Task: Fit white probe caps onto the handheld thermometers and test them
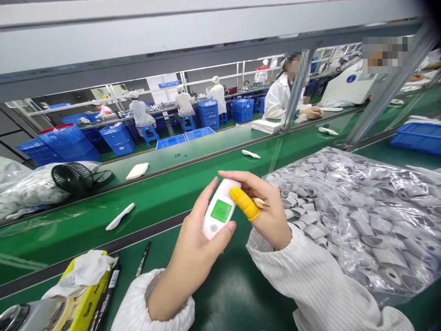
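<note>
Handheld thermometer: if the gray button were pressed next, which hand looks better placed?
Probably the left hand: its bare thumb lies at the lower end of the handheld thermometer, near the gray button. The right hand has its thumb, in a yellow finger cot, higher up, by the green screen.

Bright, fairly even white light fills the room, seemingly from above, with only soft shadows. It breaks into sharp glints over the clear plastic bag (361, 202) and leaves a hazy sheen on the green desk (234, 294). The infrared thermometer (226, 189) is reasonably crisp, its screen glowing green, the digits hard to read. Distant workers look soft. Wide-angle stretching marks the edges, the upper right corner darkens, and mosaic blocks cover two patches.
</note>
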